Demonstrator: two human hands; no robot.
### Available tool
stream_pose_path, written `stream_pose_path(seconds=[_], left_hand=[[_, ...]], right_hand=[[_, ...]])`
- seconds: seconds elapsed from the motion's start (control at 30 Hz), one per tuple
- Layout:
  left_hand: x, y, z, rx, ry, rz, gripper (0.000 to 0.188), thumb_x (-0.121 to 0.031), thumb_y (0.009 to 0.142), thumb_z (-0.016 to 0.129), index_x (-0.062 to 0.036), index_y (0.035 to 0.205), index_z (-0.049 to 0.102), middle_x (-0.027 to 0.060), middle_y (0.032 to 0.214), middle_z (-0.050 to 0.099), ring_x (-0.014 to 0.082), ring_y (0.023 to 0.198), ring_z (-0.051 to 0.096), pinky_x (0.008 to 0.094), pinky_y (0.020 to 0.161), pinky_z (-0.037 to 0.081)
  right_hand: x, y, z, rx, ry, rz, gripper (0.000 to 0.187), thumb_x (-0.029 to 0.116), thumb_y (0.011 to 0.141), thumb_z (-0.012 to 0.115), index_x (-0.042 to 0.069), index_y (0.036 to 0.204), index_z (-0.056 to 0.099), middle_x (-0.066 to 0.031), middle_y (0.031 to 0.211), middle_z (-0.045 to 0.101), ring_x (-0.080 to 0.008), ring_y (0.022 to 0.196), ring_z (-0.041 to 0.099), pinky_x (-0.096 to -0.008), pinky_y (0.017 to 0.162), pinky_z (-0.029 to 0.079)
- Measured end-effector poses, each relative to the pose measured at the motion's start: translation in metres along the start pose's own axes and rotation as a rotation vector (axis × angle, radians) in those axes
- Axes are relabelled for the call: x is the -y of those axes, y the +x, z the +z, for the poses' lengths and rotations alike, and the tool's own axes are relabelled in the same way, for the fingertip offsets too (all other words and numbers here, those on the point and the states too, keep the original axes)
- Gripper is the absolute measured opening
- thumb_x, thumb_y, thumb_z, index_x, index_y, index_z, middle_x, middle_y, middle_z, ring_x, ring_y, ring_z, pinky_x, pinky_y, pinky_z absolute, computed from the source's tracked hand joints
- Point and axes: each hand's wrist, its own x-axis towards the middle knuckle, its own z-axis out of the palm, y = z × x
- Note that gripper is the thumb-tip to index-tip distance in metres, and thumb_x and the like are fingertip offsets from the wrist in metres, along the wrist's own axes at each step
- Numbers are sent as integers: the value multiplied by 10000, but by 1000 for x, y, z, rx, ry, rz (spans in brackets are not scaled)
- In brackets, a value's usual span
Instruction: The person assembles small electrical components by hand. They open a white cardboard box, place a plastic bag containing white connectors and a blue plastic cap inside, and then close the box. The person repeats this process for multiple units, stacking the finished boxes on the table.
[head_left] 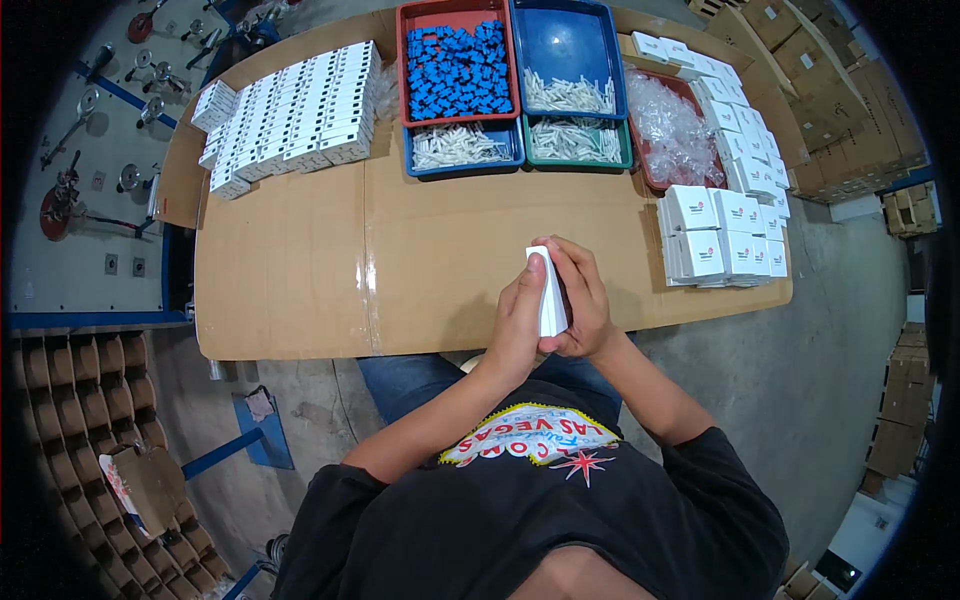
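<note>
White card makes up the slim box held in front of the person's chest, above the near edge of the cardboard sheet that covers the table, slightly right of its middle. The left hand is closed against the box's left side, and the right hand wraps its right side, so both grip it between their palms, fingers pointing to the far side. What the box contains cannot be told.

Farther off, beyond the hands, a red tray is heaped with blue pieces; right of it, a blue tray has white sticks at its near end. Just nearer stand a second blue tray on the left and a green tray on the right, both holding white parts. At far left, white cartons stand in close rows. On the right, clear plastic bags fill a dark red tray, with stacked white packs beside and nearer.
</note>
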Motion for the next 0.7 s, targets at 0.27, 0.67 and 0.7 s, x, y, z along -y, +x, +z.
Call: stream_pose_path(seconds=[0.27, 0.67, 0.7], left_hand=[[-2, 5, -5, -20, -80, -55, 591, -534, 1089, 425, -5, 1314, 561, 74, 1042, 650, 132, 919, 653, 273, 780, 530], [-11, 18, -46, 269, 493, 696, 1065, -282, 747, 830, -21, 1600, 248, 205, 1542, 425, 351, 1475, 377, 466, 1233, 257], [-12, 17, -47, 286, 525, 729, 1067, -276, 736, 837, -21, 1595, 258, 210, 1540, 429, 361, 1483, 369, 474, 1237, 248]], right_hand=[[-2, 10, 4, 47, -48, -19, 992, 694, 972, 504, -147, 1486, 388, -338, 1471, 453, -454, 1329, 521, -473, 1088, 448], [6, -19, 42, -217, 380, -76, 580, 216, 986, 654, 117, 1474, 357, -391, 1562, 321, -544, 1450, 364, -597, 1165, 353], [7, -20, 43, -227, 408, -75, 556, 230, 995, 653, 119, 1453, 359, -396, 1560, 317, -542, 1452, 363, -598, 1165, 353]])
